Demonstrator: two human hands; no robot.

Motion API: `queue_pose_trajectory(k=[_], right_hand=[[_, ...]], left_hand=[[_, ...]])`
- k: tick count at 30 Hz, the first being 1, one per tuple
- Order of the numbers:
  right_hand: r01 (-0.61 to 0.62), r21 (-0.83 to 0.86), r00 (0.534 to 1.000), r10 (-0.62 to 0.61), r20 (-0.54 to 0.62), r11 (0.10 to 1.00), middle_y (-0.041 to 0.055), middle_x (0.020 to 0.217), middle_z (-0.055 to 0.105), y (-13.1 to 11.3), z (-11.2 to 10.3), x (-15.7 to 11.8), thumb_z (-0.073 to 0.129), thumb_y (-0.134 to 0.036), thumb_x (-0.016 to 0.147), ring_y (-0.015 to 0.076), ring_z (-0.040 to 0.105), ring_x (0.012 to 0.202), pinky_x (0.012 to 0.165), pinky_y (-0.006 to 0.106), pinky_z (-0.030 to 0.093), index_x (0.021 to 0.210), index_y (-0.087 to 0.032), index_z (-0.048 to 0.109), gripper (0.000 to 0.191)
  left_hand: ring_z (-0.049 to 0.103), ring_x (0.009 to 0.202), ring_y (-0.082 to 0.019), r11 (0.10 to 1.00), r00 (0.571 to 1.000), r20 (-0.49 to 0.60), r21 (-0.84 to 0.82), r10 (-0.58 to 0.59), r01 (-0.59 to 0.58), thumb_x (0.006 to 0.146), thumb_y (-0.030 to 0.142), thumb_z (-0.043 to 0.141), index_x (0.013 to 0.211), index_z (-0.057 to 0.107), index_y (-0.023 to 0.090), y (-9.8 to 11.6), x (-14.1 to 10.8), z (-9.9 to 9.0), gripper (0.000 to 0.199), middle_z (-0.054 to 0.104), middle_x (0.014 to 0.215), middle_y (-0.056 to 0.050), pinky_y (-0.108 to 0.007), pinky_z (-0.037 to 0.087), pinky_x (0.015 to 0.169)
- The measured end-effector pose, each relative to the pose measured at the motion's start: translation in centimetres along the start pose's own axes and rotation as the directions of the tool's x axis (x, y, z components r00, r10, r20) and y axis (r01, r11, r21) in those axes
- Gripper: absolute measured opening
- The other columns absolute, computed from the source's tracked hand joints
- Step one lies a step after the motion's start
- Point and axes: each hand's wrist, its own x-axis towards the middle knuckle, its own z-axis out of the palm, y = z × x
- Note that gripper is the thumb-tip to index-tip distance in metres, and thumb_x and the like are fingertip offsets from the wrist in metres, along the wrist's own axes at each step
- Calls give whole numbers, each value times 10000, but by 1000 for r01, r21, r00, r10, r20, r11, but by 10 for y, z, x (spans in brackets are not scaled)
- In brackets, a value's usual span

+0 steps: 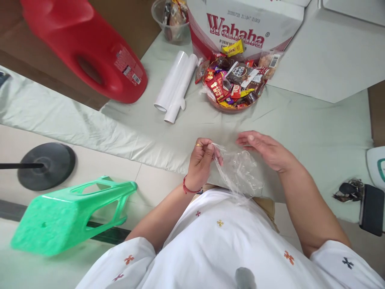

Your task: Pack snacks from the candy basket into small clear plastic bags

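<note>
A clear plastic bag hangs crumpled in front of my white shirt, pinched at its upper left edge by my left hand. That hand wears a ring, with a red string bracelet at the wrist. My right hand is to the right of the bag, apart from it, its fingers stretched out toward the left and holding nothing. Beyond both hands, a round dish is heaped with wrapped snacks and sweets.
Behind the dish stands a Wahaha carton. Two white rolls, a red jug and a clear tub are to its left. Keys and a phone lie at right. A green stool is on the floor.
</note>
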Motion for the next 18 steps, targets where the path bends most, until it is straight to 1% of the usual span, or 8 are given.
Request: queue_pose_trajectory(k=[2, 4, 7, 10, 12, 14, 16, 18], right_hand=[[-115, 92, 986, 102, 133, 989, 82, 1089, 765, 7, 10, 3, 771, -687, 806, 223, 681, 1072, 959, 355, 524, 1137, -219, 778, 574], [-214, 155, 952, 170, 253, 965, 67, 975, 754, 13, 16, 5, 806, -668, 780, 192, 681, 959, 896, 319, 527, 1096, -189, 797, 574], [-281, 193, 917, 204, 344, 940, 41, 851, 711, 16, 20, 10, 820, -640, 778, 152, 644, 833, 808, 271, 509, 1011, -166, 810, 528], [-248, 184, 922, 173, 347, 951, 40, 887, 706, 13, 25, 16, 840, -592, 775, 144, 624, 838, 796, 253, 494, 943, -167, 800, 459], [-207, 158, 925, 140, 354, 965, 31, 918, 704, 10, 30, 19, 854, -563, 769, 141, 610, 835, 792, 251, 487, 1001, -178, 791, 454], [-190, 117, 910, 130, 393, 975, 19, 897, 700, 8, 35, 23, 864, -550, 759, 139, 598, 815, 784, 255, 477, 1030, -180, 777, 467], [-182, 77, 893, 132, 429, 980, 10, 851, 688, 8, 38, 28, 883, -537, 734, 138, 588, 794, 776, 259, 470, 943, -170, 764, 440], [-164, 73, 900, 119, 419, 984, 4, 830, 681, 9, 37, 32, 907, -514, 702, 132, 584, 777, 775, 258, 472, 843, -168, 736, 411]], left_hand=[[548, 530, -94, 1000, 1000, -8, 0, -1, 1, 942, 550, 680, 979, 460, 250, 1, 0, 0, 373, 599, 726, 64, -274, 478, 580], [493, 494, -79, 1000, 999, -24, -7, -26, 26, 928, 560, 691, 971, 461, 251, 3, 0, 0, 388, 588, 723, 65, -255, 436, 528], [406, 459, -64, 997, 996, -63, -27, -70, 68, 906, 580, 703, 946, 453, 252, 6, 0, 1, 414, 569, 719, 66, -231, 370, 453], [369, 446, -59, 996, 994, -78, -40, -78, 75, 907, 584, 696, 945, 443, 256, 6, -1, 0, 415, 563, 718, 67, -212, 318, 408], [374, 445, -58, 996, 994, -71, -52, -78, 74, 916, 575, 688, 961, 443, 259, 5, -1, -1, 403, 566, 723, 67, -207, 310, 398], [394, 454, -62, 996, 995, -69, -51, -72, 68, 924, 577, 679, 977, 445, 261, 4, -2, -3, 398, 569, 728, 65, -205, 320, 398], [414, 472, -69, 997, 994, -79, -30, -70, 68, 930, 591, 665, 989, 450, 263, 2, -2, -6, 397, 570, 730, 61, -202, 324, 400], [426, 489, -74, 998, 993, -93, 4, -67, 68, 938, 597, 652, 994, 458, 264, 1, -1, -10, 389, 570, 731, 58, -198, 333, 409]])
